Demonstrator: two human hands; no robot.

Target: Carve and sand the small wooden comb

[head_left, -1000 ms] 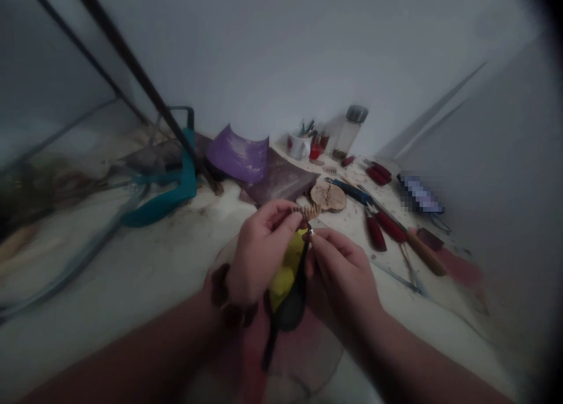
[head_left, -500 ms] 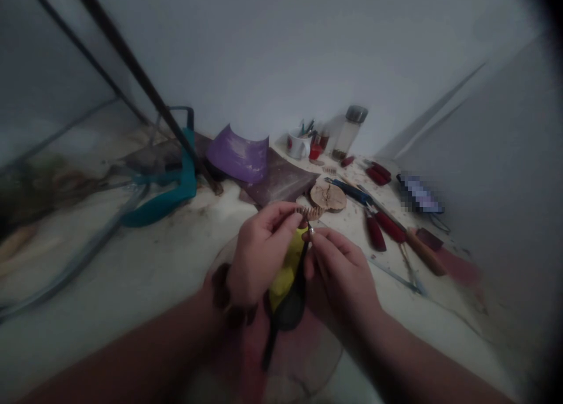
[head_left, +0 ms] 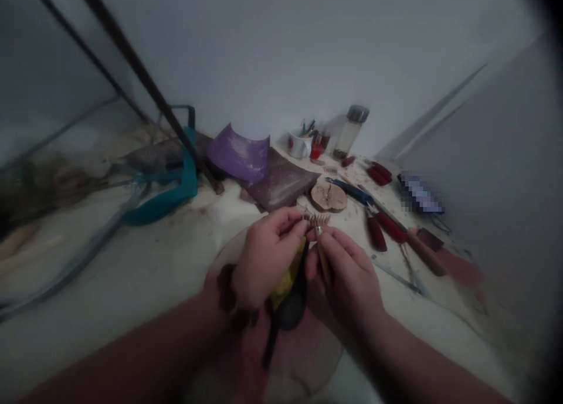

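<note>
My left hand (head_left: 268,257) pinches a small notched wooden piece (head_left: 319,219) with comb-like teeth between thumb and fingers. My right hand (head_left: 349,275) grips a slim wooden-handled tool (head_left: 324,263) with a metal ferrule (head_left: 318,230), and its tip sits at the notched piece. The tip itself is hidden by my fingers. Below both hands lies a yellow and black object (head_left: 288,298), partly covered by them. Its exact kind is hard to tell. Under it is a round, pinkish, see-through mat (head_left: 316,351).
Ahead on the bench are a cut wood slice (head_left: 328,197), a dark sanding pad (head_left: 281,181), and red-handled and blue-handled tools (head_left: 391,228). A mug of pens (head_left: 298,146), a glass bottle (head_left: 347,133), a purple curved sheet (head_left: 237,155) and a teal frame (head_left: 176,193) stand behind.
The notched piece has shifted right and turned, with its teeth pointing up. My right hand has tilted, so the tool's wooden handle now shows between my fingers.
</note>
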